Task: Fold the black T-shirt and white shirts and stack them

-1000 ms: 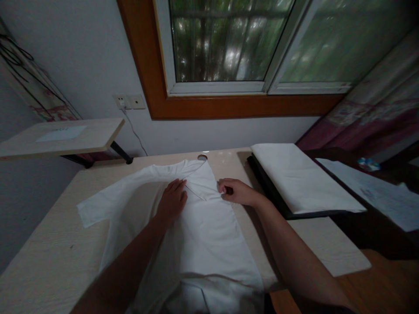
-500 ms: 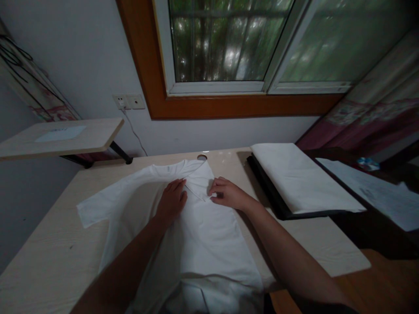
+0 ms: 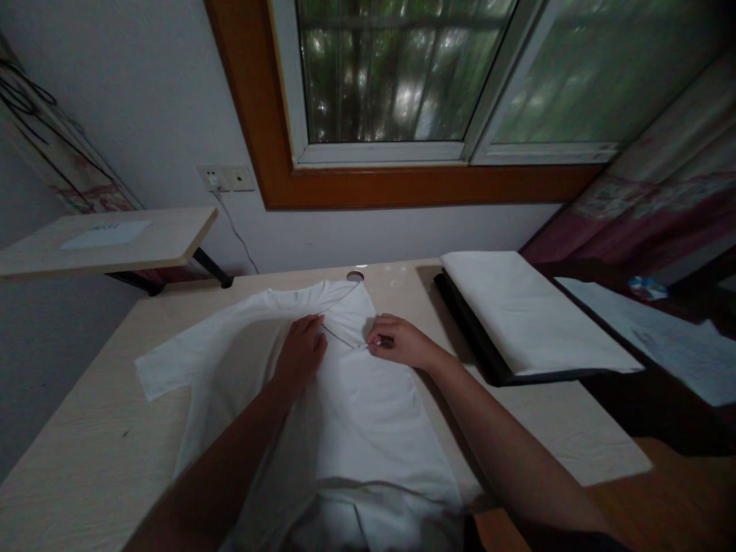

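A white T-shirt (image 3: 368,414) lies spread over the table with its collar toward the wall. One sleeve stretches out flat at the left. On the right, the other sleeve is folded in over the upper chest, making a slanted edge. My right hand (image 3: 396,340) pinches the cloth at the outer end of that fold. Flat on the chest below the collar rests my left hand (image 3: 300,349), fingers stretched out, its fingertips touching the inner end of the fold. The shirt's bottom part bunches near my body.
A white sheet over a black flat item (image 3: 534,314) lies at the table's right. A raised wooden shelf (image 3: 172,238) on black legs stands at the left, a paper on it. Behind the table (image 3: 86,429) are a wall socket (image 3: 225,179), a cable and a window.
My right fingers have closed tighter on the sleeve cloth, and the fold's edge has shifted slightly up and looks curved. My left hand has slid a little left.
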Demonstrator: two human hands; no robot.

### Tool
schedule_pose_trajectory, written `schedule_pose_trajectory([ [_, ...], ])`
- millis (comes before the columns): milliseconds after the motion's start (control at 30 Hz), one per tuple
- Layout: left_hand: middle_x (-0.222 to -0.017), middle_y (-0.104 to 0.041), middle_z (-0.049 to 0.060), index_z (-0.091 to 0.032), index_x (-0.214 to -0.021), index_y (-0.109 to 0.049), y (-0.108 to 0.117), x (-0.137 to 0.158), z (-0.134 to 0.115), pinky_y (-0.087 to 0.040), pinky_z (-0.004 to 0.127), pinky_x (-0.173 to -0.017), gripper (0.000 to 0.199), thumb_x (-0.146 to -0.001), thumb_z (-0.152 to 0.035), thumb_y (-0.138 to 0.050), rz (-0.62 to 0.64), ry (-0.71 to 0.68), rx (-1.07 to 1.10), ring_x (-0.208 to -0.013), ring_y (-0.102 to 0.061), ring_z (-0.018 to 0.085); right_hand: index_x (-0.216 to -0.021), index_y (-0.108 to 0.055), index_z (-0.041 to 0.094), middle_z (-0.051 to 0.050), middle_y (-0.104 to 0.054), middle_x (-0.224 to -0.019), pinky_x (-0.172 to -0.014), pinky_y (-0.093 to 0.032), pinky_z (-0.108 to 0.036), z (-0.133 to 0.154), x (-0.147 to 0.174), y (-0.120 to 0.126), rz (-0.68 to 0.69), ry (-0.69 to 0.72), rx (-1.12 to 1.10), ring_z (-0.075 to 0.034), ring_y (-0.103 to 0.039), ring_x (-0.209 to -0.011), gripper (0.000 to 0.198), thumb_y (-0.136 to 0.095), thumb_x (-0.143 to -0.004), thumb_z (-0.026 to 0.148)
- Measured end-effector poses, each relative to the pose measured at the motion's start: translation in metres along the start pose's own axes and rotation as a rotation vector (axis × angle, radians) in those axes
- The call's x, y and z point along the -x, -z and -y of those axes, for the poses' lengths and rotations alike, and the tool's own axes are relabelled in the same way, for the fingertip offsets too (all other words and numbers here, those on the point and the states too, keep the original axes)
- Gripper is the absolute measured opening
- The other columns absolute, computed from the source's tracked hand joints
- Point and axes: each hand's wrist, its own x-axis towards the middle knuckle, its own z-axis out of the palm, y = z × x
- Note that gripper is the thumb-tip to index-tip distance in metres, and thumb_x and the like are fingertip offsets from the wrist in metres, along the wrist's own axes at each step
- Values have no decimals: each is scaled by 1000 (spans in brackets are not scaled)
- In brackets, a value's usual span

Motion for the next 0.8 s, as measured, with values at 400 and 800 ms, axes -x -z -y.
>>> schedule_pose_trajectory([
  [400, -150, -54, 9, -24, -139, -56, 17, 1, -21, -30, 55, -125, 41, -98, -20, -49, 161, -346, -8, -152, -31, 26, -141, -59, 22, -14, -53, -151, -117, -37, -53, -16, -1, -20, -93, -113, 301, -30, -44, -144, 41, -48, -103, 34],
  [800, -152, -53, 8, -26, -142, -56, 16, 4, -25, -31, 53, -123, 42, -101, -29, -49, 312, -393, -33, -147, -41, 26, -157, -36, 17, -15, -25, -167, -124, -20, -57, -26, -25, -29, 85, -309, 494, -33, -19, -156, 60, -36, -106, 48],
])
